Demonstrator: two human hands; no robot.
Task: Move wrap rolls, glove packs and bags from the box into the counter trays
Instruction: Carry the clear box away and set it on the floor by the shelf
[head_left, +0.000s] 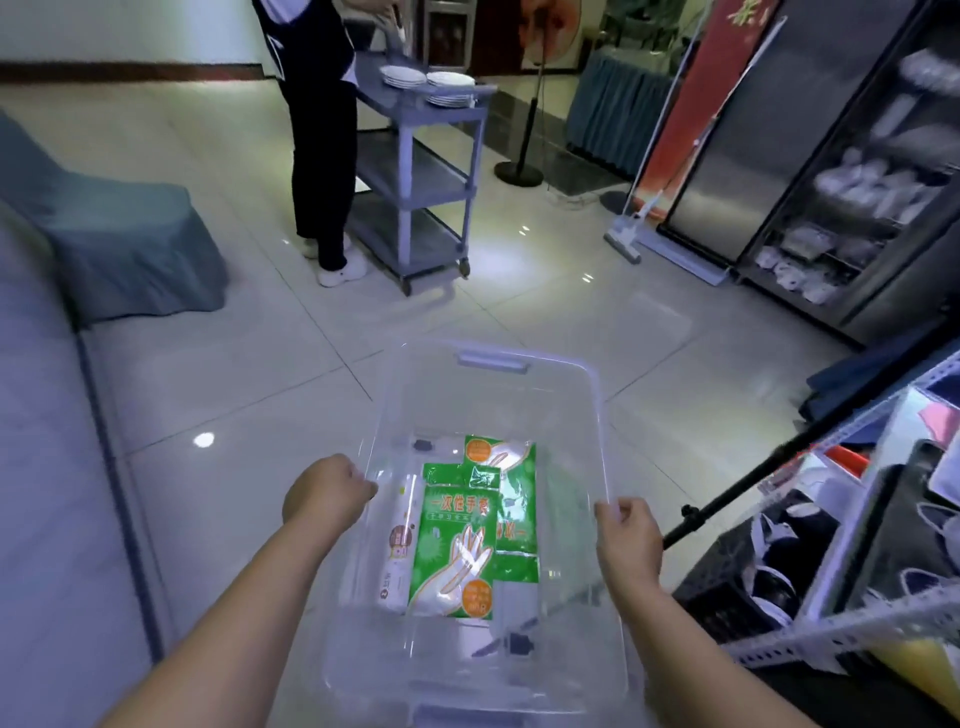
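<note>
Head view, left hand (327, 491) and right hand (628, 540) gripping clear box (597, 395) rims, glove packs (457, 545) between

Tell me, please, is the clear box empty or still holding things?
Not empty: the box holds green glove packs and a white roll on its bottom.

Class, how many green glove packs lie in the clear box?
2. The top glove pack lies centred in the box; the lower glove pack sticks out from under it on the right. Others may be hidden.
</note>
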